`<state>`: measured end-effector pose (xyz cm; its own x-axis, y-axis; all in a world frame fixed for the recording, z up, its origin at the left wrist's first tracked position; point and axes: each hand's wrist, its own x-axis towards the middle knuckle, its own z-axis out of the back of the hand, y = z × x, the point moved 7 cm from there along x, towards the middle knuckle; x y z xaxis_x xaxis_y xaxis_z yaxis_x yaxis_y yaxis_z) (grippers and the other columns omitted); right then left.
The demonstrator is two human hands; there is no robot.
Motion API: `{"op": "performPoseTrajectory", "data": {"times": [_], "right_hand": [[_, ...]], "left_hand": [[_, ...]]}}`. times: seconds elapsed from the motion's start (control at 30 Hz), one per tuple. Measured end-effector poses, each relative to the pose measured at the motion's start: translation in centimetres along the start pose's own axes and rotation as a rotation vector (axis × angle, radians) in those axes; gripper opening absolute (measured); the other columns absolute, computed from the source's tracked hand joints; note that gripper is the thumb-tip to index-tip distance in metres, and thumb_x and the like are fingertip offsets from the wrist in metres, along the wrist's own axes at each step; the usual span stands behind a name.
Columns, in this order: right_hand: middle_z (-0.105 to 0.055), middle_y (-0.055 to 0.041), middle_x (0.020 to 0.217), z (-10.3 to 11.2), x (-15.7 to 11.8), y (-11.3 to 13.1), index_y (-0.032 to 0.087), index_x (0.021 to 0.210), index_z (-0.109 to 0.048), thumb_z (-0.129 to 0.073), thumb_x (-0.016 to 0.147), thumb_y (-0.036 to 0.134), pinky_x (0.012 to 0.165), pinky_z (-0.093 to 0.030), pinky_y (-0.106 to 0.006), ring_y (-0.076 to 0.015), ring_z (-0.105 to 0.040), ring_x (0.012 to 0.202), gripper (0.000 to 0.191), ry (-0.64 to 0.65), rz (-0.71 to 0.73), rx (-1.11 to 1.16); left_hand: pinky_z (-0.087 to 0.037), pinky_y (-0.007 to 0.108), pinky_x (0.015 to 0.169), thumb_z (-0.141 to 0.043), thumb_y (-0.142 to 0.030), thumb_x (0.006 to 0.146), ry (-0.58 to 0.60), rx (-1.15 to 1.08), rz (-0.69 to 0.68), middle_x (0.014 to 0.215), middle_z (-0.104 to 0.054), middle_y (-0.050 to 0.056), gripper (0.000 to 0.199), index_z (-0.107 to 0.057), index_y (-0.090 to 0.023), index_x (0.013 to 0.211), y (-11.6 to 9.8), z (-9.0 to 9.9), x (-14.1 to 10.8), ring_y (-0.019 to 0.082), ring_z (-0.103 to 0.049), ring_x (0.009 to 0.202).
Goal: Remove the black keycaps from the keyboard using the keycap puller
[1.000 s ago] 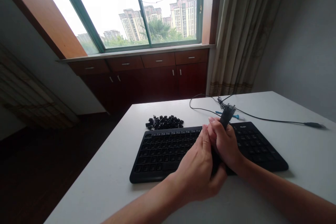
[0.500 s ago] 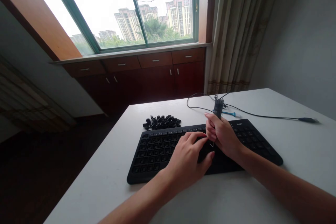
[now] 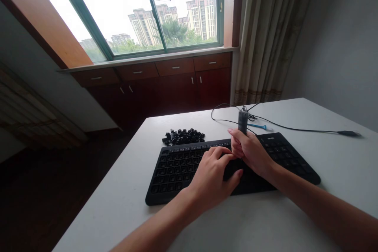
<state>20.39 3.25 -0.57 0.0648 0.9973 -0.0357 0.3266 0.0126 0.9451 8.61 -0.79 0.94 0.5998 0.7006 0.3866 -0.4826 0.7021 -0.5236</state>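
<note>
A black keyboard lies across the white table, many of its left key positions showing as bare square sockets. My right hand is closed around a dark upright tool, whose top sticks up above the fist and whose lower end is mostly hidden. My left hand rests on the middle of the keyboard, thumb and fingers apart, its fingertips beside my right hand. What lies under the left palm is hidden. Behind the keyboard's left part sits a pile of small black pieces.
Behind the keyboard on the white table are a thin black cable with a dark plug and a blue tool. A window, wooden cabinets and curtains stand beyond the table.
The tool in my right hand has turned slightly and leans a little left; the metal tip seen below the fist is now mostly hidden. My left hand has barely moved.
</note>
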Motion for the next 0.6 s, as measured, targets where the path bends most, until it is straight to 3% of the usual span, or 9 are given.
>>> {"op": "performPoseTrajectory", "data": {"times": [0.13,0.23,0.33,0.43,0.5,0.6], "right_hand": [[-0.034,0.0073,0.047,0.0,0.0,-0.1,0.022,0.054,-0.040,-0.068,0.088,0.046,0.043,-0.029,-0.025,-0.0080,-0.031,0.043,0.050,0.046,-0.014,-0.088],[-0.044,0.0045,0.051,-0.2,0.0,0.4,0.020,0.059,-0.047,-0.066,0.089,0.054,0.047,-0.035,-0.025,-0.0096,-0.040,0.046,0.049,0.089,0.035,-0.152],[-0.052,0.0041,0.058,-0.2,-0.1,0.9,0.019,0.077,-0.056,-0.065,0.090,0.056,0.050,-0.039,-0.025,-0.0112,-0.046,0.051,0.040,0.088,0.112,-0.213],[-0.054,0.0064,0.062,0.0,-0.2,0.9,0.022,0.098,-0.054,-0.066,0.091,0.056,0.051,-0.041,-0.024,-0.0122,-0.048,0.053,0.037,0.050,0.160,-0.251],[-0.054,0.0063,0.064,-0.1,-0.3,0.9,0.022,0.096,-0.053,-0.067,0.090,0.057,0.052,-0.042,-0.024,-0.0122,-0.049,0.055,0.038,0.051,0.170,-0.284],[-0.052,0.0042,0.060,-0.2,-0.4,0.7,0.020,0.078,-0.052,-0.068,0.089,0.058,0.051,-0.040,-0.024,-0.0114,-0.047,0.055,0.042,0.077,0.128,-0.308]], "left_hand": [[-0.048,0.046,0.105,-0.071,-0.032,0.089,-0.001,-0.005,-0.003,0.119,-0.067,0.005,0.029,-0.070,-0.024,0.117,-0.1,0.1,0.0,0.026,-0.060,0.114],[-0.048,0.045,0.106,-0.071,-0.030,0.089,-0.007,-0.010,0.001,0.119,-0.067,0.006,0.028,-0.070,-0.023,0.116,-0.1,0.1,0.1,0.026,-0.060,0.115],[-0.049,0.046,0.105,-0.070,-0.030,0.089,-0.006,-0.007,0.007,0.119,-0.067,0.007,0.026,-0.071,-0.021,0.114,0.0,0.1,0.1,0.027,-0.060,0.114],[-0.049,0.047,0.105,-0.070,-0.031,0.090,-0.005,-0.009,0.006,0.119,-0.067,0.007,0.026,-0.071,-0.021,0.113,0.0,0.1,0.1,0.027,-0.060,0.114],[-0.049,0.046,0.105,-0.070,-0.030,0.089,-0.010,-0.012,0.003,0.119,-0.067,0.007,0.026,-0.071,-0.020,0.113,0.0,0.1,0.1,0.027,-0.060,0.114],[-0.048,0.046,0.105,-0.071,-0.029,0.089,-0.016,-0.019,0.003,0.117,-0.067,0.006,0.026,-0.071,-0.020,0.113,0.0,0.1,0.1,0.026,-0.060,0.113]]}}
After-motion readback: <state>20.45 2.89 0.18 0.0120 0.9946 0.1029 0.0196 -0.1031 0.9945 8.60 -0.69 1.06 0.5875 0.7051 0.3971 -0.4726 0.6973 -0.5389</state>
